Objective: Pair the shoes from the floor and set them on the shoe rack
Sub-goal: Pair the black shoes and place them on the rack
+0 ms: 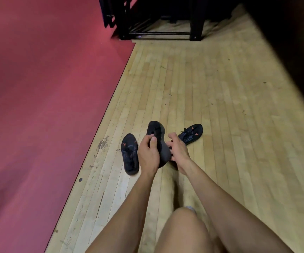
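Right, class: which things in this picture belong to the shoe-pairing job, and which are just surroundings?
Part of the job:
held black shoe, gripped by the left hand
right hand, reaching in beside it
laced shoe on the left
laced shoe on the right
black rack

Just there:
red mat
wooden floor

Two bare forearms reached forward and down from the bottom of the frame. The left hand (148, 152) had fingers and thumb curled in a pinching grip. The right hand (177, 150) sat just beside it, fingers spread and loosely bent. A bare knee (182, 221) showed below.
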The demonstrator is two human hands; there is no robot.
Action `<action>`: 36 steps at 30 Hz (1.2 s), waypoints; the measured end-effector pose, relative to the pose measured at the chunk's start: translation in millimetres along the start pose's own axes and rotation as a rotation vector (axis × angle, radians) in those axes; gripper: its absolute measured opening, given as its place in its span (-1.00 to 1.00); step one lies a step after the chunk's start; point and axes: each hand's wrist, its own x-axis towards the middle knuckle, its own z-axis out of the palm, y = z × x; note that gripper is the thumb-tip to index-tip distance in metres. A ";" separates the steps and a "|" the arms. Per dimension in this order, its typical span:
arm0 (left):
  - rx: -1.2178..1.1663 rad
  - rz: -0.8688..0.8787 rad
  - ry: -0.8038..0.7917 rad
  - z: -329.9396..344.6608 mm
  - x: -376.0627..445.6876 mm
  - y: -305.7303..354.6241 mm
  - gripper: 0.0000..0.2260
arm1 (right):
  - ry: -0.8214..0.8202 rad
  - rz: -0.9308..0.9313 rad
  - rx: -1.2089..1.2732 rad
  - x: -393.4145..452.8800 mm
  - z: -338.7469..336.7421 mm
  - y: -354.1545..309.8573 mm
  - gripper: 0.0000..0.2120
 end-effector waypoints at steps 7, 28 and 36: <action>-0.140 0.064 -0.331 45.9 -65.9 53.5 -0.84 | 0.127 0.045 0.217 -41.8 -69.6 -1.1 -0.68; -0.245 0.258 -0.768 95.6 -281.8 186.2 -0.87 | 0.644 -0.356 0.384 -261.5 -293.0 26.5 -0.64; -0.221 0.049 -1.036 145.1 -348.9 198.6 -0.74 | 0.812 -0.503 0.508 -321.7 -354.8 35.1 -0.66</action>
